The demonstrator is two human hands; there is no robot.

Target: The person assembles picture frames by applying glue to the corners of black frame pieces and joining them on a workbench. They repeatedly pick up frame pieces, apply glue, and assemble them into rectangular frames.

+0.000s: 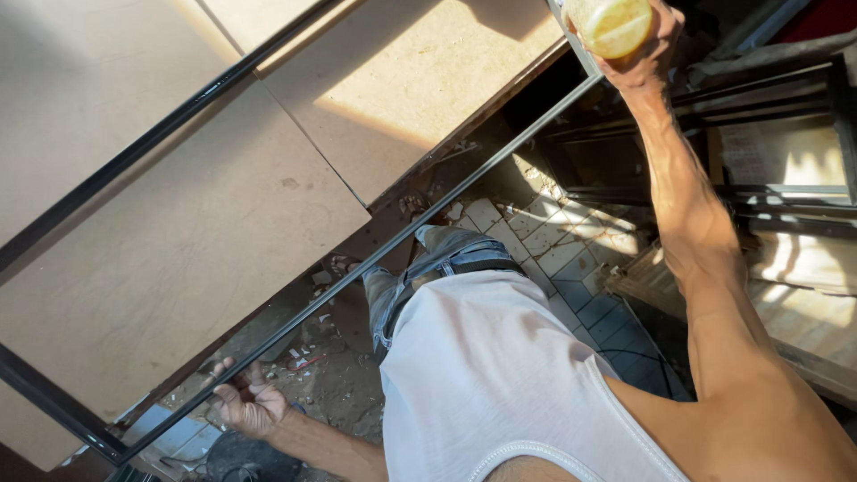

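Observation:
My right hand (644,55) reaches up to the top right and is closed around a round, translucent yellow container (612,23), next to the upper end of a thin black metal bar (446,192). The bar runs diagonally down to the lower left, where it meets a thicker black bar (54,406) at a corner. My left hand (248,402) curls its fingers around the thin bar close to that corner. Large brown boards (205,223) lie flat under the frame. My white sleeveless top and jeans fill the lower middle.
A second black bar (170,120) crosses the boards at the upper left. Pale floor tiles (553,245) with dirt and small debris (317,361) show below the boards' edge. Dark metal frames (768,98) and sunlit wooden planks (803,312) stand on the right.

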